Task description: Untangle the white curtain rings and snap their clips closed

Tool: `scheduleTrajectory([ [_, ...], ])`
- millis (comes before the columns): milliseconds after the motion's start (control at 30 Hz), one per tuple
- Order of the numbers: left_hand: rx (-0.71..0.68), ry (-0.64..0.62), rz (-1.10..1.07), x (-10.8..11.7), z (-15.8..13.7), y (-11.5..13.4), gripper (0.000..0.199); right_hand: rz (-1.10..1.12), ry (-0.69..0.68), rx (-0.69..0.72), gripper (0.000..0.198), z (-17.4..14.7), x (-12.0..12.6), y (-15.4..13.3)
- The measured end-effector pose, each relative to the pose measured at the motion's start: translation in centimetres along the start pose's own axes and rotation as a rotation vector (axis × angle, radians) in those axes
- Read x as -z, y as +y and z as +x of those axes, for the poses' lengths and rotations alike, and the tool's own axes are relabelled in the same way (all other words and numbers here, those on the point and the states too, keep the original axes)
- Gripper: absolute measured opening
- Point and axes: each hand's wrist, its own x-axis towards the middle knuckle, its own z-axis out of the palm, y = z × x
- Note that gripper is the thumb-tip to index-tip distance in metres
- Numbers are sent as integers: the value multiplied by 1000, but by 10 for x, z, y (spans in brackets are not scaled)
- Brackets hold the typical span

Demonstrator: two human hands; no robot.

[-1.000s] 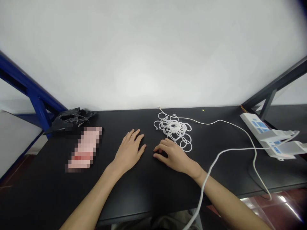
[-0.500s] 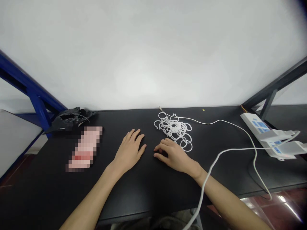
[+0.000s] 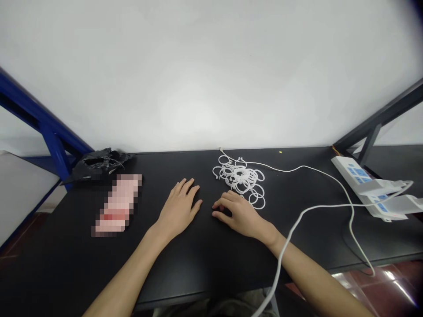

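Note:
My left hand [image 3: 178, 206] lies palm down on the black table [image 3: 185, 268], its fingers spread and nothing under them that I can see. To its right, my right hand [image 3: 239, 212] rests on the tabletop with its fingers loosely curled. A gap shows between thumb and forefinger, and no object is visible in it. Just beyond the right hand is a tangled heap of white plastic curtain rings [image 3: 240, 175], thin open hoops with knobbed ends. Part of the heap's near edge is hidden behind that hand.
A blurred-out pink oblong [image 3: 120, 198] lies left of my left hand, with a crumpled black plastic bag [image 3: 99, 164] behind it. At right sits a white power strip [image 3: 346, 169] with plugged-in chargers [image 3: 380, 186]. A white cable [image 3: 299, 218] loops across my right forearm.

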Motion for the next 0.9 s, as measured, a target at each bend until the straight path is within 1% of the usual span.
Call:
scheduleTrajectory([
  [67,-2,13,-13,-1,0,-1,42,13,32,26,13,-1,1,0],
  [100,-5,16,-17,-1,0,-1,42,18,70,43,12,-1,1,0],
  [167,-11,19,-25,-1,-1,-2,42,13,202,62,10,-2,4,1],
  [200,-12,22,-29,-2,-1,-2,42,-5,293,55,10,-2,6,2],
  [267,-14,27,-45,-2,-1,-3,42,-79,484,1,10,-2,11,7],
  [300,-13,27,-55,-2,-1,-3,42,-132,564,-44,13,-2,13,10],
  [333,-10,23,-63,-2,-1,-2,42,-190,626,-92,17,-3,16,14],
  [367,-7,15,-69,-1,-1,-2,43,-248,659,-141,21,-3,19,19],
  [400,-5,7,-71,-1,-1,-2,43,-297,673,-177,24,-3,22,24],
  [467,1,-6,-71,1,-1,-1,43,-364,653,-222,24,-4,26,34],
  [633,2,-17,-69,2,-1,-2,43,-384,605,-239,16,-6,29,48],
  [700,1,-10,-73,2,-1,-1,43,-362,614,-222,14,-6,29,47],
  [800,16,33,-112,2,0,4,38,-290,653,-182,12,-5,27,38],
  [900,-2,103,-214,5,0,13,32,-164,658,-93,11,-4,21,23],
])
